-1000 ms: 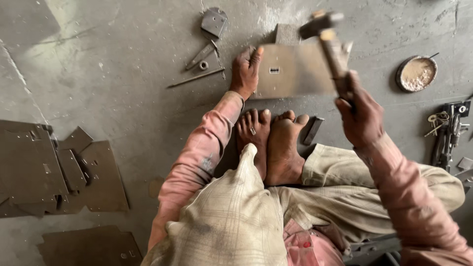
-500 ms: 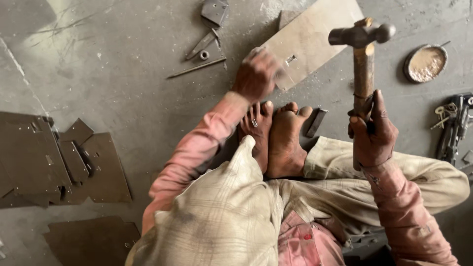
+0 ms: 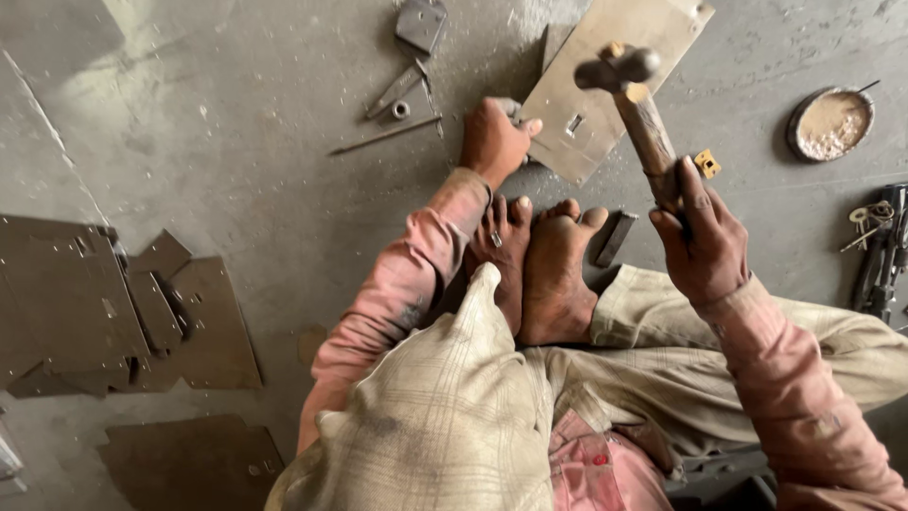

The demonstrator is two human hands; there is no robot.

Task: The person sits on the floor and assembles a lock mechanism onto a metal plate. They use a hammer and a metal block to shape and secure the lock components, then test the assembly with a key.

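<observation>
Grey concrete floor (image 3: 218, 142) w/ metal plate (image 3: 605, 85), cut sheet pieces (image 3: 104, 322), thin rod (image 3: 383, 137), round dish (image 3: 830, 123).

One hammer (image 3: 626, 90), one metal plate (image 3: 605, 80), one round dish (image 3: 830, 123), two hands.

hammer (image 3: 634, 104): wood handle, metal head | plate (image 3: 605, 76): matt metal
</observation>
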